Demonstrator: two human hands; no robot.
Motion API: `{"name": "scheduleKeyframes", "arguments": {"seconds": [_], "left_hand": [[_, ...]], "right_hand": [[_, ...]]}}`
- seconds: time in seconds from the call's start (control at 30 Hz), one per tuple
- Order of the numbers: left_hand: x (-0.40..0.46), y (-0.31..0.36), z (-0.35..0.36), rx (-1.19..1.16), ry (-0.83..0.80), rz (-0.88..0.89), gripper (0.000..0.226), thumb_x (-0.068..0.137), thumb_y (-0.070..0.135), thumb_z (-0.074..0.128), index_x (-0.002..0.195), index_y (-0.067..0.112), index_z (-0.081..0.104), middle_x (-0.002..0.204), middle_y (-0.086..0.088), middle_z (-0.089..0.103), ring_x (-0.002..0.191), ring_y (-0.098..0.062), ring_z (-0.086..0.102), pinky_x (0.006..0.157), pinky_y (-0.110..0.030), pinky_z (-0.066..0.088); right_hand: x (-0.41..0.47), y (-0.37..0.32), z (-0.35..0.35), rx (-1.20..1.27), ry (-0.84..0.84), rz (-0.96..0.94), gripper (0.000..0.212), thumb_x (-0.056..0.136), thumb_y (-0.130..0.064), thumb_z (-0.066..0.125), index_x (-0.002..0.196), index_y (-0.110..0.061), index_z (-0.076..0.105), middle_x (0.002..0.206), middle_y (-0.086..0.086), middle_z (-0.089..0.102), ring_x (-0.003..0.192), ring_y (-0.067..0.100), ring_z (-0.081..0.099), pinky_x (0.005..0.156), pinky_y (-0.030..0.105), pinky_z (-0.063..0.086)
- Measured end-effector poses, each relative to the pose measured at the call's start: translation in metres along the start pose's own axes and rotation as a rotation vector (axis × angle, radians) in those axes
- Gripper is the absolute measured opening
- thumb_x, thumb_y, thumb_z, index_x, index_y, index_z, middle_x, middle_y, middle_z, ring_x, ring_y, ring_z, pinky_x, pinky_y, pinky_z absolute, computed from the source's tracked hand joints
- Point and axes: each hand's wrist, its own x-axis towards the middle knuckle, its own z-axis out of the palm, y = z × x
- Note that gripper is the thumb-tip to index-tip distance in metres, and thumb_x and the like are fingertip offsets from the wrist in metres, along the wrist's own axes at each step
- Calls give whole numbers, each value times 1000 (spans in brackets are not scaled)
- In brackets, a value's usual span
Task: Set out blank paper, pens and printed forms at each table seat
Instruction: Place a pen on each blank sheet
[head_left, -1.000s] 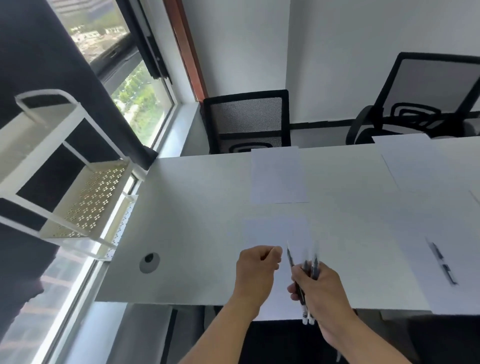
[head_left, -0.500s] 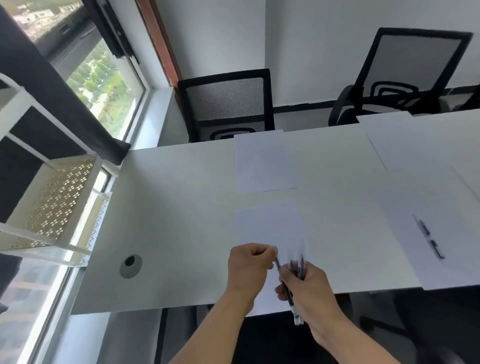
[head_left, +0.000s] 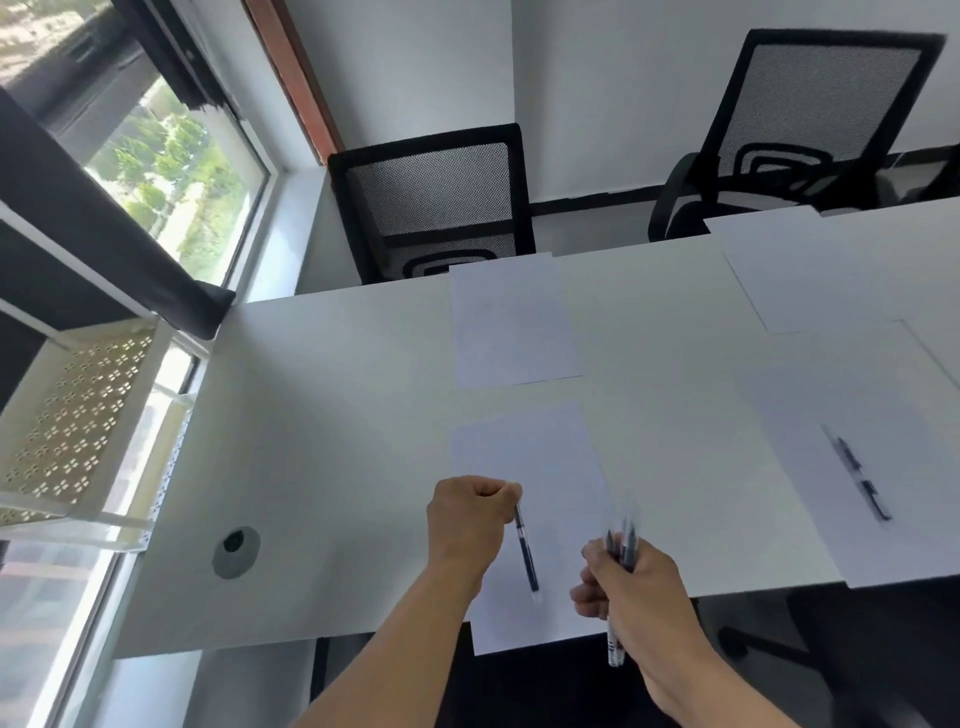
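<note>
Left hand (head_left: 470, 525) pinches one pen (head_left: 525, 553) over the near sheet (head_left: 524, 457) on the bench (head_left: 322, 415); right hand (head_left: 631, 587) fingers grip spare pens (head_left: 621, 545). Lay it flat, clear of the overhanging edge.

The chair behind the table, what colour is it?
Black mesh office chair, black all over, in the head view.

A white tabletop (head_left: 322, 415) carries four sheets: one at the far edge (head_left: 511, 322), one overhanging the near edge (head_left: 524, 462), two rightward, plus a grommet (head_left: 235, 551) near the left edge.
</note>
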Motion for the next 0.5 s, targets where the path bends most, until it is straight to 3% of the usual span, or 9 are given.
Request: {"name": "scheduleKeyframes", "arguments": {"seconds": [0.1, 0.2, 0.5], "left_hand": [[13, -1, 4, 57, 48, -23, 29, 93, 25, 85, 67, 13, 79, 69, 5, 78, 70, -14, 73, 71, -32, 61], [25, -1, 11, 124, 71, -35, 25, 94, 26, 84, 74, 11, 81, 73, 4, 79, 72, -14, 74, 67, -25, 55], [43, -7, 29, 265, 85, -65, 20, 93, 27, 79, 80, 11, 78, 79, 0, 79, 75, -23, 73, 75, -34, 59]], "right_hand": [[6, 3, -8, 32, -1, -1, 22, 107, -18, 65, 99, 2, 69, 73, 9, 63, 67, 25, 70, 72, 43, 66], [14, 7, -15, 41, 5, -1, 22, 107, -17, 66, 98, 3, 69, 67, 6, 64, 65, 28, 72, 72, 43, 65], [29, 18, -29, 33, 30, 16, 18, 106, -12, 67, 96, 3, 70, 69, 12, 66, 61, 28, 71, 63, 41, 65]]}}
